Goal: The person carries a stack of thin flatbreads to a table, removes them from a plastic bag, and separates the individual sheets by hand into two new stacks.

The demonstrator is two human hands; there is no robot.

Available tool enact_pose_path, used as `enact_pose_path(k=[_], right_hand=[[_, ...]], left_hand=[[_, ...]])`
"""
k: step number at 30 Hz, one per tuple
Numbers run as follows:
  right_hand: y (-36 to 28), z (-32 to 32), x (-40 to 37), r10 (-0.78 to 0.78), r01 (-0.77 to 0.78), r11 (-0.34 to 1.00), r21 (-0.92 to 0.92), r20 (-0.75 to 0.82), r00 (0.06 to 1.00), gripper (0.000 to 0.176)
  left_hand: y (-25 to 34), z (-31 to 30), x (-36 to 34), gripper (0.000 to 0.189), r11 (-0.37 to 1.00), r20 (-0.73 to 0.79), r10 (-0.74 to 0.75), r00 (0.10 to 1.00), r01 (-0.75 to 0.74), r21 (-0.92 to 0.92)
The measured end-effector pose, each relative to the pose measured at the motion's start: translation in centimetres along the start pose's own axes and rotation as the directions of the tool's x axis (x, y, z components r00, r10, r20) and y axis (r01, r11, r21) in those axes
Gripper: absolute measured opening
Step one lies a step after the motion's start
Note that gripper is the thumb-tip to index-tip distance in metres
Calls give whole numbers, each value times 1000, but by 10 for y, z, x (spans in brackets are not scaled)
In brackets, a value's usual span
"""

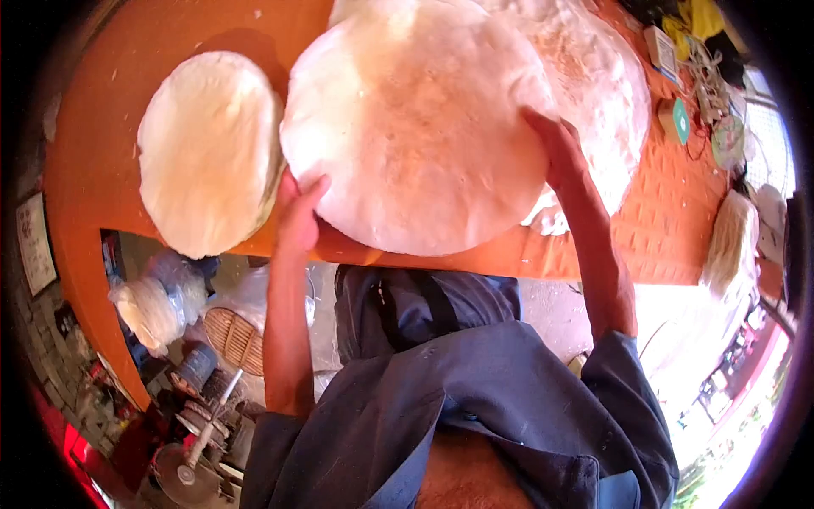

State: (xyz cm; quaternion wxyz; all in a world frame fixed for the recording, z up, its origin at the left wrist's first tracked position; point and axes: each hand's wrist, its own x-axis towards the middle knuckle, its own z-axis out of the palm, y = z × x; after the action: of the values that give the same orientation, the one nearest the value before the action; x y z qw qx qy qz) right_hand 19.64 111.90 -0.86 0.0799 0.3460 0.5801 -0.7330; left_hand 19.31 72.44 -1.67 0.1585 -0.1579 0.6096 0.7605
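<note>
A large, round, pale fluffy pad (415, 127) lies over the orange table between my hands. My left hand (298, 212) grips its lower left edge, with the thumb on top and the other fingers hidden below. On the right edge, my right hand (555, 144) holds the same pad, its fingers partly out of sight. A smaller oval white pad (208, 153) rests on the table just left of the large one. Behind and to the right, another wide white fluffy sheet (606, 110) sticks out from under the large pad.
The orange table (670, 220) has its front edge by my waist. At its right end are a green-faced roll (676, 120), a white device (661, 53) and tangled cords (708, 81). Below left are plastic bags (161, 297), a woven fan (233, 339) and machinery (191, 475).
</note>
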Motion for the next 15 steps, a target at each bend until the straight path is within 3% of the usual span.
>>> enact_pose_path(k=[4, 8, 10, 11, 15], right_hand=[[-30, 8, -19, -150, 165, 978, -130, 113, 982, 24], [-125, 54, -81, -385, 435, 891, -128, 292, 875, 29], [-132, 71, -73, -449, 484, 856, -179, 203, 870, 31], [-132, 84, -53, -465, 470, 853, -229, 77, 882, 33], [-121, 187, -31, -438, 472, 870, -141, 216, 872, 30]], left_hand=[[16, 19, -5, 49, 995, -82, 27, 996, -34, -92], [73, 16, -5, 49, 990, -86, 86, 993, -95, -103], [107, -5, -8, 48, 987, -118, 114, 986, -126, -101], [125, -17, -9, 47, 984, -128, 132, 983, -145, -98], [169, -118, -7, 44, 962, -316, 254, 914, -272, -15]])
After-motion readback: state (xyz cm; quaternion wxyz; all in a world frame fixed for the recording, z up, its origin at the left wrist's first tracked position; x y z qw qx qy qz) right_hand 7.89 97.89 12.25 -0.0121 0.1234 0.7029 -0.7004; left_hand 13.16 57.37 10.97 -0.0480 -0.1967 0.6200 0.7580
